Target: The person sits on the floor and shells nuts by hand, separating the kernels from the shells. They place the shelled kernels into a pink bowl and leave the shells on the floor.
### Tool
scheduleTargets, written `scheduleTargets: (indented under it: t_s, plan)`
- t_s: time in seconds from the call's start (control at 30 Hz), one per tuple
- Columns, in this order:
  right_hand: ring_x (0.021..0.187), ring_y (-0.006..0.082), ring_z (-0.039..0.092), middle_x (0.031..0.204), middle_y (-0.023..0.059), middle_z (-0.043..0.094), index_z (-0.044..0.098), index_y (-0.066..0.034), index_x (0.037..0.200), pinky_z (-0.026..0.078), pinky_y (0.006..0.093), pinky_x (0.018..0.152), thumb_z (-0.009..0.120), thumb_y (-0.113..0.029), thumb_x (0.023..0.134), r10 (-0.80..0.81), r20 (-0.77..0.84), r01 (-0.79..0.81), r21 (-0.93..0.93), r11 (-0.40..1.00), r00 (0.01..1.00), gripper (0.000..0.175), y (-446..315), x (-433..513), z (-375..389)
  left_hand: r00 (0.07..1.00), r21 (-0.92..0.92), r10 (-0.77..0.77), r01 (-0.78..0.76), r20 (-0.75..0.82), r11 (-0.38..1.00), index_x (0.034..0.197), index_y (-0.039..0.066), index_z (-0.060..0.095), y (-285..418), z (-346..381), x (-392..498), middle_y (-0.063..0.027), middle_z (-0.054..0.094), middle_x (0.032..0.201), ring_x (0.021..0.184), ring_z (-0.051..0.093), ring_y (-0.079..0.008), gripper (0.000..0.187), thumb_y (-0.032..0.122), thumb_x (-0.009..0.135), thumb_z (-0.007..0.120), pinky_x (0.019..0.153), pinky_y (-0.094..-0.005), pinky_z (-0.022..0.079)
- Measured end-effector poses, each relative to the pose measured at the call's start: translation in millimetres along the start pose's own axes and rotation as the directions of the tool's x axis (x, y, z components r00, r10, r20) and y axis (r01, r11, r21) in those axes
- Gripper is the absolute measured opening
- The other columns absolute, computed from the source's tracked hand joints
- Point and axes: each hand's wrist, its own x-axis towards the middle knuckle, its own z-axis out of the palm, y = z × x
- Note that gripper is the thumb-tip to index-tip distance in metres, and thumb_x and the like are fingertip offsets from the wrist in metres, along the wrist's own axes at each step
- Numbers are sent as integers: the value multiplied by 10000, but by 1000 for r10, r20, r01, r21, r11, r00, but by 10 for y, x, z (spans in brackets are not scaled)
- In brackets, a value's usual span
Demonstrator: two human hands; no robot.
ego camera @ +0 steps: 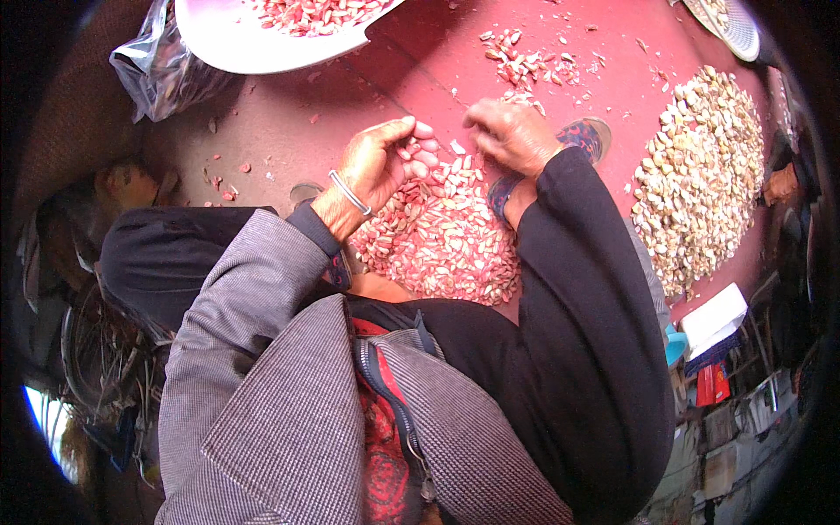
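Note:
My left hand is turned palm up with its fingers curled around a few small pink-and-white cloves, probably garlic. A metal bangle circles that wrist. Opposite it, my right hand is palm down with bent fingers and looks blurred; whether it pinches anything is hidden. Below and between both hands, a heap of pink-and-white cloves lies on the floor between my feet. A patterned shoe borders the heap on its right.
A white basin of similar cloves stands at the upper left, beside a clear plastic bag. Loose pieces are scattered on the red floor. To the right is a large pale pile, with a white basket above it.

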Motion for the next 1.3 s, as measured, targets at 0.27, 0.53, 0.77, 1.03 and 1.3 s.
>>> scheduleTargets:
  t_s: [0.27, 0.53, 0.77, 1.03, 1.3]
  plan:
    - [733, 319, 668, 799, 111, 669, 644, -141, 945, 511, 445, 604, 517, -213, 851, -119, 333, 198, -215, 956, 935, 173, 148, 147, 285, 995, 13, 94, -94, -14, 995, 996, -86, 576, 86, 28, -29, -202, 631, 885, 742, 644, -278, 315, 209, 985, 468, 623, -331, 546]
    - [671, 332, 664, 681, 126, 643, 607, -127, 839, 515, 467, 577, 559, -217, 841, -70, 365, 191, -307, 932, 928, 102, 145, 164, 358, 994, 18, 98, -99, 42, 995, 995, -65, 586, 132, -55, -48, -160, 615, 864, 833, 643, -282, 310, 230, 982, 494, 664, -334, 561]
    - [618, 182, 648, 668, 58, 629, 630, -98, 996, 515, 309, 590, 626, -161, 891, 147, -471, -171, -9, 985, 870, 123, 388, 157, -406, 994, 12, 104, -103, -18, 995, 993, -86, 575, 99, -27, -35, -197, 628, 878, 735, 646, -269, 306, 200, 986, 466, 618, -334, 550]
    - [827, 278, 657, 891, 92, 655, 646, -86, 992, 521, 361, 728, 622, -175, 878, 187, -499, -310, -174, 935, 846, 146, 551, -190, -791, 999, 63, 49, -50, 15, 997, 1011, -75, 561, 37, -30, -25, -197, 635, 903, 790, 634, -246, 299, 210, 987, 476, 650, -307, 543]
    - [834, 316, 657, 894, 135, 653, 612, -83, 994, 525, 396, 721, 631, -159, 863, 35, -127, -59, -186, 981, 991, 152, 397, -288, -37, 998, 125, -53, 54, -17, 991, 1022, -73, 564, -149, 0, -30, -168, 639, 931, 772, 644, -245, 286, 188, 992, 450, 641, -293, 562]
